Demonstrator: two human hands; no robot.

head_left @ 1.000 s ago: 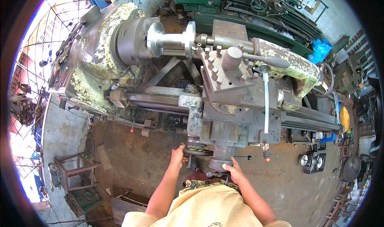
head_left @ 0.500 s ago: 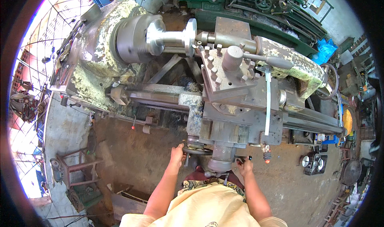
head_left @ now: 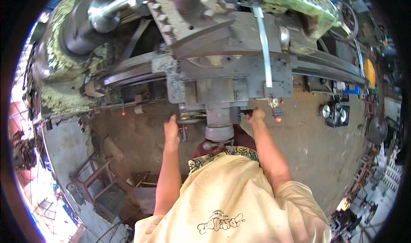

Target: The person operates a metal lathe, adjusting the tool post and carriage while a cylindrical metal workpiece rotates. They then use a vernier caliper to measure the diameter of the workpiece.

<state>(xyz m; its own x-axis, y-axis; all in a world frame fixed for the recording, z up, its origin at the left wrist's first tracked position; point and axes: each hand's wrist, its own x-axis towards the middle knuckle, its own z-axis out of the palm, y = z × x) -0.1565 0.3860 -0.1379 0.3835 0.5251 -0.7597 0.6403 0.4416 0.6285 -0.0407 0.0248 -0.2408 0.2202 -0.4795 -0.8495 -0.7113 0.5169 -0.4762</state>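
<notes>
My left hand is closed on the rim of the lathe's carriage handwheel, whose small handle hangs beside my fingers. To the right of the cross-slide's round housing, my right hand grips a short dark lever; its fingers are partly hidden. Above my hands sits the carriage with its bolted tool post. At upper left a shiny flanged metal workpiece runs out from the chuck. Its far end is cut off by the picture's top edge.
The paint-chipped headstock stands left, the tailstock right. A flat metal strip runs down to a hanging red-tipped spring-like piece. A small frame stand is at lower left, a black device on the floor at right.
My view has tilted down and toward me, so the lathe appears higher and the workpiece is partly cut off. Both hands stay at the handwheel and lever; the right hand has risen somewhat.
</notes>
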